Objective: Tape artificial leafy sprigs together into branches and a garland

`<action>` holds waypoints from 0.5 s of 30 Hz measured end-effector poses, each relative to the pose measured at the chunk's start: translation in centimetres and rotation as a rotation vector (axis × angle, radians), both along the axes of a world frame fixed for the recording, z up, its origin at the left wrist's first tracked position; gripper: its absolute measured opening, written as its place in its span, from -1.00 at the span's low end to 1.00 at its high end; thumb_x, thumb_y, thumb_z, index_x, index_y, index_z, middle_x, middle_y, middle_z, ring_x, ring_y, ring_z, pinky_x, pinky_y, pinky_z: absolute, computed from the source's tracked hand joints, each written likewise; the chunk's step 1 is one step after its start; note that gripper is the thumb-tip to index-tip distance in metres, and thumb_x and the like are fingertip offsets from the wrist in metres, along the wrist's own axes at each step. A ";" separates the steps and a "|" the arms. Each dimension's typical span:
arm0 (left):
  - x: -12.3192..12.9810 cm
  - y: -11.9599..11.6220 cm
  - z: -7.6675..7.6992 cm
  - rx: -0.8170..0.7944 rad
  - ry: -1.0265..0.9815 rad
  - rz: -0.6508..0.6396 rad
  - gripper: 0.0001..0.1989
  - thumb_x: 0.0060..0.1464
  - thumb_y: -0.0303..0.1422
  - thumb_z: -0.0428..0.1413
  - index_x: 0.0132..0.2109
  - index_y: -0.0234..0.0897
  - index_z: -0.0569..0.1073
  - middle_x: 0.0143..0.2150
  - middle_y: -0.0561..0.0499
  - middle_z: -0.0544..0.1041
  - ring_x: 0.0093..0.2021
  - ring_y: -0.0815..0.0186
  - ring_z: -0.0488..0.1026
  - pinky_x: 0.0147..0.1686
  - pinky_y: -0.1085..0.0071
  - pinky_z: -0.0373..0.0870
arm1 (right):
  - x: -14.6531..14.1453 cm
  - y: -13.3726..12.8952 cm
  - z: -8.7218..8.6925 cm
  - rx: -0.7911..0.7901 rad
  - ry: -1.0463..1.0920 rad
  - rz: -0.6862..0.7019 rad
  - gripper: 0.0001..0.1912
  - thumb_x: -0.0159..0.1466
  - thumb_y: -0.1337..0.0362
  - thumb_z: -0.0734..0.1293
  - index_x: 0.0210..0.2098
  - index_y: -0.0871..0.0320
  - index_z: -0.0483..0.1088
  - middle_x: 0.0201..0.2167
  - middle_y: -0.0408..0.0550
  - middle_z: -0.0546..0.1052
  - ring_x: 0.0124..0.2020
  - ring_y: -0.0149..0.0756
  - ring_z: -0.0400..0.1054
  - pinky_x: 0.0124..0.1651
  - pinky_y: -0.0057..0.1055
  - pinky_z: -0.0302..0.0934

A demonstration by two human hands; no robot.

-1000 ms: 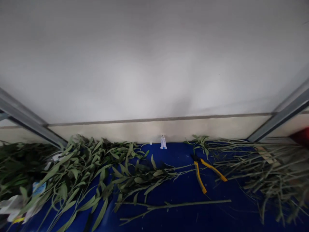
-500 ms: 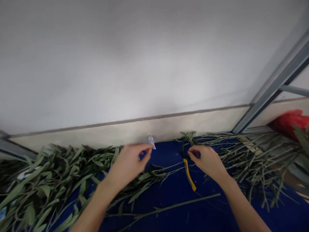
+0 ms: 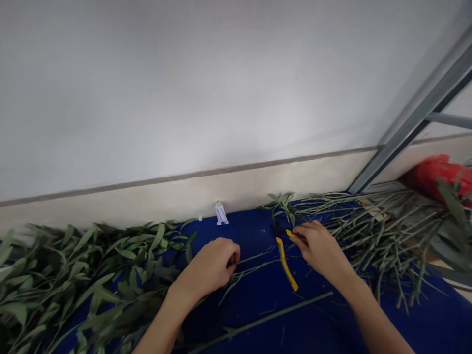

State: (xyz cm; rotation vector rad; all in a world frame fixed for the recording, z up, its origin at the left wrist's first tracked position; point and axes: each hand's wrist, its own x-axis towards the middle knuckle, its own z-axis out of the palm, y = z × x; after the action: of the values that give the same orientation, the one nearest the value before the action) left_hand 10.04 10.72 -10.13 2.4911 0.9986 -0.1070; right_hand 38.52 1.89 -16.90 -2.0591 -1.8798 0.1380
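Observation:
My left hand (image 3: 216,265) is closed around the thin stems of a leafy branch (image 3: 254,268), whose bare ends point right. Its leaves trail behind the hand toward the lower left. With closed fingers, my right hand (image 3: 322,248) grips the upper handle of a pair of yellow-handled cutters (image 3: 285,268). The other handle lies spread apart on the blue cloth (image 3: 258,307), and the dark head is hard to make out. Below both hands lies a long bare stem (image 3: 280,312).
Leafy branches (image 3: 84,270) are heaped at the left; bare-stemmed ones (image 3: 383,236) pile up at the right. A small white-and-blue tube (image 3: 221,214) and its white cap (image 3: 200,217) lie by the wall (image 3: 228,98). A metal post (image 3: 413,123) and a red bag (image 3: 438,174) stand at the right.
My left hand has moved down from beside the tube and closed on the branch stems. My right hand has taken hold of one cutter handle, and the handles now show spread apart.

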 end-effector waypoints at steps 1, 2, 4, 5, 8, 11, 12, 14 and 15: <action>-0.3 0.0 0.3 -0.004 -0.006 0.004 -0.90 0.12 -0.51 0.13 -0.30 -0.23 0.51 -0.25 -0.04 0.57 -0.23 0.16 0.50 -0.28 0.33 0.30 | 0.4 -0.4 0.2 0.059 -0.001 -0.013 -0.81 0.36 0.30 0.31 -0.15 0.14 0.59 -0.21 0.10 0.64 -0.14 0.01 0.48 0.07 -0.06 0.29; -0.5 0.0 0.5 -0.009 -0.013 0.008 -0.90 0.13 -0.51 0.12 -0.31 -0.24 0.49 -0.27 -0.03 0.57 -0.26 0.18 0.49 -0.30 0.34 0.28 | 0.7 -0.9 0.6 0.128 0.003 -0.034 -0.79 0.37 0.26 0.31 -0.13 0.15 0.59 -0.18 0.11 0.64 -0.13 0.03 0.48 0.07 -0.03 0.30; -0.9 0.0 0.8 -0.031 -0.026 0.015 -0.90 0.13 -0.51 0.11 -0.33 -0.23 0.47 -0.32 0.00 0.56 -0.31 0.22 0.47 -0.34 0.35 0.24 | 1.2 -2.0 1.6 0.253 0.044 -0.077 -0.75 0.39 0.18 0.31 -0.11 0.15 0.59 -0.15 0.11 0.64 -0.12 0.04 0.49 0.03 -0.02 0.33; -1.0 0.0 0.8 -0.050 -0.031 0.017 -0.90 0.13 -0.51 0.12 -0.33 -0.23 0.47 -0.34 0.01 0.56 -0.33 0.23 0.46 -0.35 0.36 0.23 | 1.4 -2.5 2.2 0.301 0.090 -0.091 -0.73 0.39 0.14 0.32 -0.10 0.13 0.59 -0.13 0.11 0.64 -0.11 0.04 0.49 0.00 -0.04 0.35; -1.5 0.2 0.6 -0.095 -0.071 0.017 -0.91 0.14 -0.48 0.15 -0.29 -0.19 0.51 -0.29 0.03 0.58 -0.29 0.22 0.48 -0.31 0.35 0.26 | 1.2 -3.1 4.3 0.443 0.305 -0.164 -0.71 0.36 0.06 0.36 -0.07 0.07 0.58 -0.04 0.08 0.61 -0.07 0.00 0.51 -0.14 -0.16 0.40; -1.8 0.3 0.5 -0.102 -0.169 0.021 -0.91 0.15 -0.45 0.18 -0.23 -0.14 0.54 -0.15 0.03 0.59 -0.12 0.18 0.50 -0.17 0.33 0.30 | 0.0 -2.1 5.8 0.456 0.690 -0.155 -0.67 0.34 -0.01 0.38 -0.03 0.06 0.50 -0.15 0.03 0.59 -0.24 -0.14 0.49 -0.29 -0.27 0.36; -1.8 0.3 0.6 -0.099 -0.197 0.026 -0.91 0.16 -0.45 0.18 -0.23 -0.13 0.54 -0.13 0.04 0.58 -0.10 0.18 0.49 -0.15 0.33 0.30 | -0.6 -1.6 6.0 0.412 0.852 -0.127 -0.67 0.34 -0.03 0.37 -0.06 0.06 0.47 -0.25 -0.02 0.55 -0.38 -0.23 0.42 -0.40 -0.33 0.29; -2.0 0.3 0.8 -0.102 -0.228 0.034 -0.91 0.17 -0.45 0.17 -0.24 -0.14 0.54 -0.17 0.05 0.58 -0.13 0.20 0.49 -0.15 0.34 0.31 | -1.9 -0.6 6.2 0.291 1.183 -0.079 -0.66 0.35 -0.08 0.35 -0.14 0.05 0.40 -0.42 -0.14 0.39 -0.57 -0.37 0.17 -0.57 -0.42 0.06; -2.1 0.3 1.0 -0.104 -0.236 0.040 -0.91 0.17 -0.45 0.16 -0.25 -0.15 0.54 -0.20 0.05 0.58 -0.16 0.22 0.49 -0.17 0.34 0.31 | -2.6 -0.1 6.2 0.224 1.328 -0.066 -0.66 0.35 -0.10 0.32 -0.16 0.04 0.38 -0.45 -0.17 0.31 -0.59 -0.38 0.06 -0.60 -0.43 -0.04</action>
State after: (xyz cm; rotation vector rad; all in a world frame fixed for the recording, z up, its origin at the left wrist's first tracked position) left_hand 7.98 11.04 -9.10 2.3233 0.9182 0.1406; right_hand 35.95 1.75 -10.70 -1.2411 -0.9055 0.9432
